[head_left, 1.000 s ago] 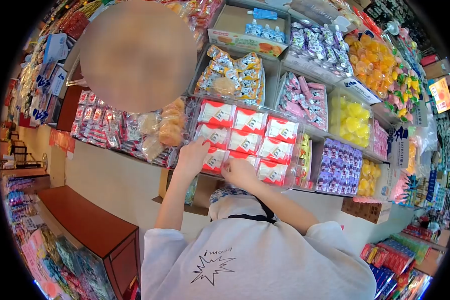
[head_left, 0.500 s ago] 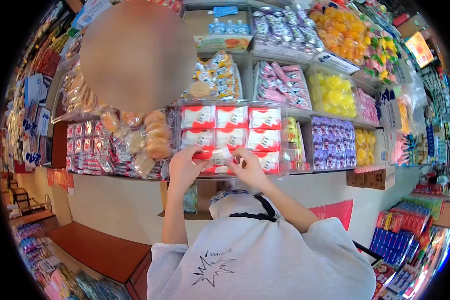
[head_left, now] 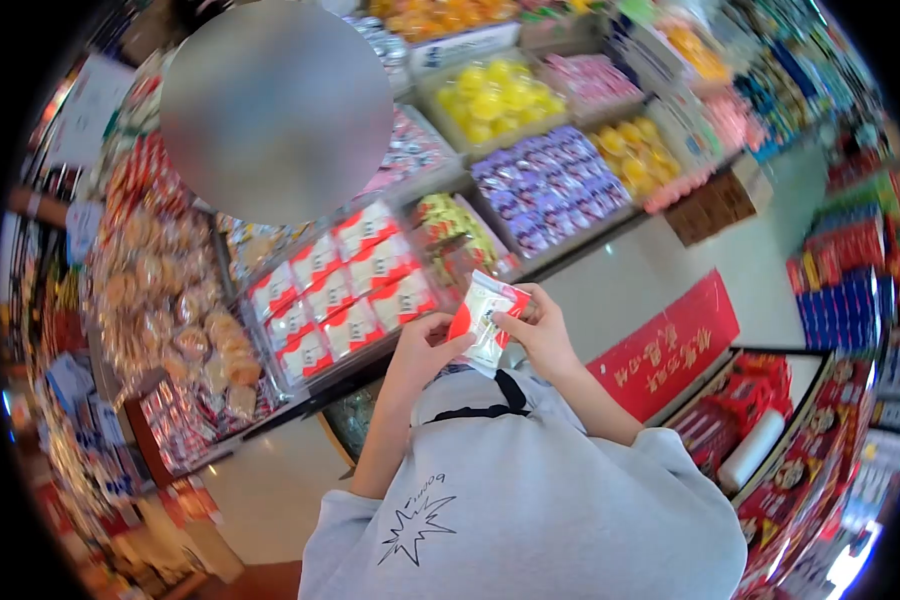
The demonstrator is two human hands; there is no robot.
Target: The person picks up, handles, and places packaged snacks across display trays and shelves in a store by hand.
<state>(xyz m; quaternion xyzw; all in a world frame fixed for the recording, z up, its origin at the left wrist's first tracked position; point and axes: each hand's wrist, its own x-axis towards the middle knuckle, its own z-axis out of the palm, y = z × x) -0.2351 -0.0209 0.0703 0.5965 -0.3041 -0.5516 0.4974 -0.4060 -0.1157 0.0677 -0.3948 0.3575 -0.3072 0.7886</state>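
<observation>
A red-and-white snack packet (head_left: 485,325) is held between my two hands, in front of my chest and tilted. My left hand (head_left: 425,350) pinches its left edge, and my right hand (head_left: 542,330) has its fingers closed on the right side, thumb on the front. Beyond my left hand, a clear plastic tray (head_left: 363,350) holds several matching red-and-white packets (head_left: 330,296) in rows. Yellow-green packets (head_left: 457,225) lie in the compartment just past the packet I hold.
The shelf also holds purple packets (head_left: 550,185), yellow jelly cups (head_left: 498,100), orange cups (head_left: 635,158) and bagged bread (head_left: 160,290). To the right a red sign (head_left: 665,345) lies low, beside a bin with a white roll (head_left: 752,450). A brown carton (head_left: 710,210) sits under the shelf.
My view has turned to the right. My hands have moved away from the tray toward my body, and the packet between them now shows its full front.
</observation>
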